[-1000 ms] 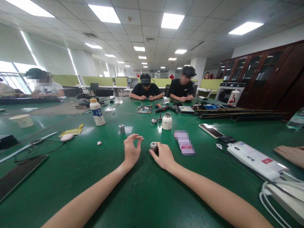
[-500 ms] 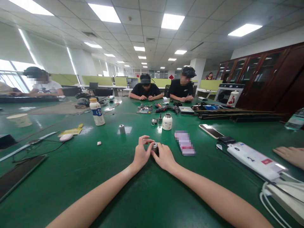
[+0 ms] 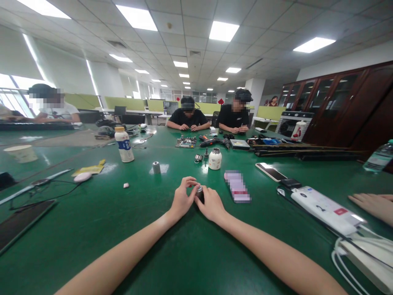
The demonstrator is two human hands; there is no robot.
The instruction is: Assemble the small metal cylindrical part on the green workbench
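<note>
Between my fingertips a small grey metal cylinder (image 3: 199, 192) stands on the green table (image 3: 144, 254), its top showing and its sides mostly covered. My left hand (image 3: 183, 199) pinches it from the left, the index finger arched over near the top. From the right, my right hand (image 3: 214, 205) closes thumb and fingers on the same piece. A similar metal cylinder (image 3: 156, 167) stands upright further off to the left. Beyond my hands is a squat cream bottle (image 3: 215, 159) without a lid. To the right of my right hand lies a phone (image 3: 237, 187) in a pinkish case.
A milk bottle (image 3: 124, 144), a paper cup (image 3: 21, 153) and a pink mouse (image 3: 82, 177) are on the left. At right lie a white phone (image 3: 270, 172), a white device (image 3: 327, 209) with cables, and another person's hand (image 3: 373, 205). A circuit board (image 3: 186, 141) and power drill (image 3: 215, 142) lie further back.
The camera view has shifted slightly. Both my hands keep the same grip on the metal cylinder, with barely any finger movement.
</note>
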